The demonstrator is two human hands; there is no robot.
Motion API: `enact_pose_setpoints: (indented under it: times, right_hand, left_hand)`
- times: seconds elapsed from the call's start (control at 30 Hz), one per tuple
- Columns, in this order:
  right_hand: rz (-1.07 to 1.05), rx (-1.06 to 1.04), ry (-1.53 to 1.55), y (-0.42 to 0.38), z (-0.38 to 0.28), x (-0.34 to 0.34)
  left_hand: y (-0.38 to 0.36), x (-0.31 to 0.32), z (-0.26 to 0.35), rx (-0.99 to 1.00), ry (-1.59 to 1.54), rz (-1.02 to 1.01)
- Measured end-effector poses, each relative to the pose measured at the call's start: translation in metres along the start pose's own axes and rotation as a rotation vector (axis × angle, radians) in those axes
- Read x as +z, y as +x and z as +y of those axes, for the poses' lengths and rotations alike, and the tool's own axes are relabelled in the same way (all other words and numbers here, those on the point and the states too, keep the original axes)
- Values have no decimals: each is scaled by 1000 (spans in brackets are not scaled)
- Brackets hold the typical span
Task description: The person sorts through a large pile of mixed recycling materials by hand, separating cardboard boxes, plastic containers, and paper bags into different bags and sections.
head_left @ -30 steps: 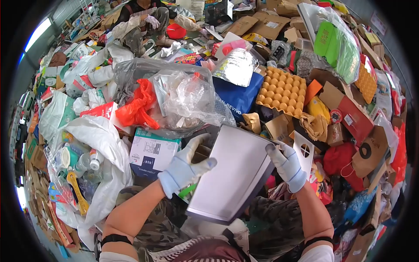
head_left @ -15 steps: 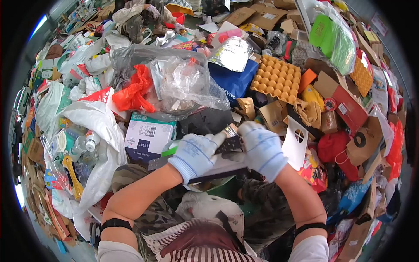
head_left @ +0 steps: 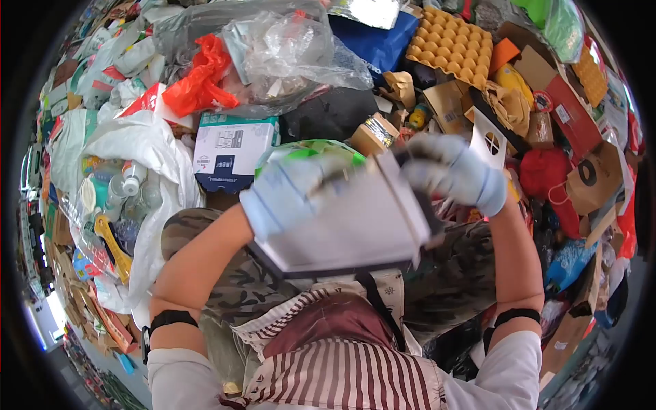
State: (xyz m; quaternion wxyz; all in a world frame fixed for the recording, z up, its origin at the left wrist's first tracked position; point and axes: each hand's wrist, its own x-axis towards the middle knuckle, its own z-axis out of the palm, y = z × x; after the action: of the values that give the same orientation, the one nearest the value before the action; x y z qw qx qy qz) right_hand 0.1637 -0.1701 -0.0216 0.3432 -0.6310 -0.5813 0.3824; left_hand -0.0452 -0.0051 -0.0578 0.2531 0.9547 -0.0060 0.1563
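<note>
A cardboard box (head_left: pixel 348 225) with a pale inside and dark edges is held over my lap, blurred by motion. My left hand (head_left: pixel 290 191), in a pale blue and white work glove, is closed on its upper left side. At the upper right corner my right hand (head_left: pixel 458 171), gloved likewise, has its fingers curled over the edge; the fingertips are smeared. Just beyond the box lie a bright green and clear plastic piece (head_left: pixel 318 150) and a small brown carton (head_left: pixel 374 134) with a label.
A white sack (head_left: pixel 171 178) of plastic bottles stands at my left, near a white and teal printed box (head_left: pixel 236 147). Ahead lie clear plastic bags (head_left: pixel 280 55) and an egg tray (head_left: pixel 451 44). Cardboard and a red bag (head_left: pixel 547 178) are heaped at right.
The box has come up and tilted, so its pale inner face now shows. My right hand has moved right and up. The small brown carton now lies apart from my hands. The view has tipped downward.
</note>
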Motion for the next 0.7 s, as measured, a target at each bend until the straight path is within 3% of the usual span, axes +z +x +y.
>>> enact_pose_setpoints:
  times: [0.03, 0.07, 0.1, 0.13, 0.17, 0.23, 0.33, 0.4, 0.47, 0.5, 0.53, 0.63, 0.7]
  right_hand:
    - [268, 240, 380, -1, 5, -12]
    - [462, 199, 543, 6, 11, -28]
    - [638, 228, 568, 13, 19, -42]
    - [657, 221, 679, 15, 29, -50]
    - [503, 214, 711, 21, 37, -48]
    - [284, 315, 761, 29, 45, -19]
    - [104, 612, 864, 49, 5, 52]
    - [63, 620, 904, 62, 0, 72]
    - [29, 545, 712, 68, -19, 69]
    - [-6, 625, 718, 76, -11, 72]
    - [15, 529, 607, 79, -7, 78]
    - [-70, 542, 676, 75, -25, 87]
    - [-34, 487, 588, 66, -41, 86]
  left_hand:
    - [6, -10, -9, -367, -213, 135]
    - [11, -23, -17, -724, -431, 282]
    - [17, -33, -31, -755, -533, 535]
    - [21, -41, -46, -767, -637, 793]
    - [23, -48, -57, -751, -626, 827]
    - [23, -55, -74, -921, -811, 1217]
    - [26, -50, -81, -983, -776, 1363]
    - [28, -37, -90, -986, -820, 1338]
    - [36, -27, -84, -1031, -940, 1334]
    - [36, -31, -87, -1069, -1024, 1300]
    - [30, -33, -86, -990, -1274, 1168]
    - [25, -40, -87, -936, -1413, 1054]
    - [23, -48, -78, -1101, -1362, 909]
